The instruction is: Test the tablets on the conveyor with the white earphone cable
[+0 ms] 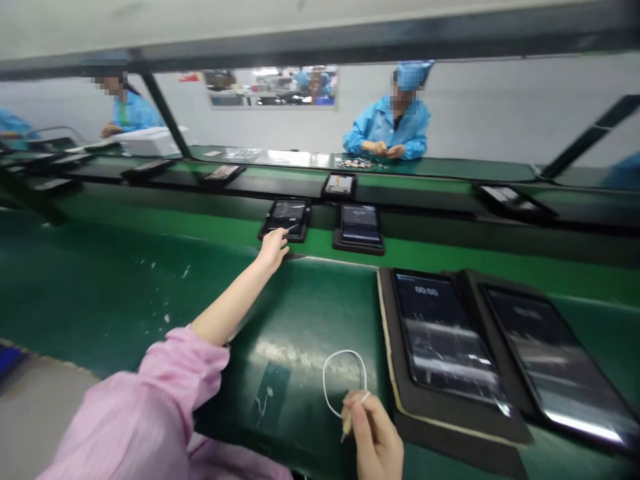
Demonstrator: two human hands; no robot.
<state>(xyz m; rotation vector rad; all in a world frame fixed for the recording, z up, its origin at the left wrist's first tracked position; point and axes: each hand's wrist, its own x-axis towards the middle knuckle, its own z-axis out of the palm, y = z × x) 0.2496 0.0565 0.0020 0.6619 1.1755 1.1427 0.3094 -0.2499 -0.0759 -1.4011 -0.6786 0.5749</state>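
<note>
My left arm, in a pink sleeve, stretches forward over the bench. My left hand [275, 249] is at the lower edge of a tablet [289, 212] lying in a black tray, its fingers partly extended and apart; whether they press on it I cannot tell. In my right hand [371, 430], low in the picture, the fingers pinch a small pale-yellow pointed tool [346, 425]. A thin white cord [345, 351] loops up from those fingers over the green bench. Right of that hand, a large tablet [445, 327] showing 00:00 rests on a dark foam pad [400, 373].
A second large tablet [555, 353] lies at the far right. Another tablet [359, 223] in a tray sits beyond the bench edge. Several more trays line the dark belt [415, 193]. Opposite, a co-worker [393, 130] in blue handles small parts [357, 163]. A shelf [300, 40] hangs overhead.
</note>
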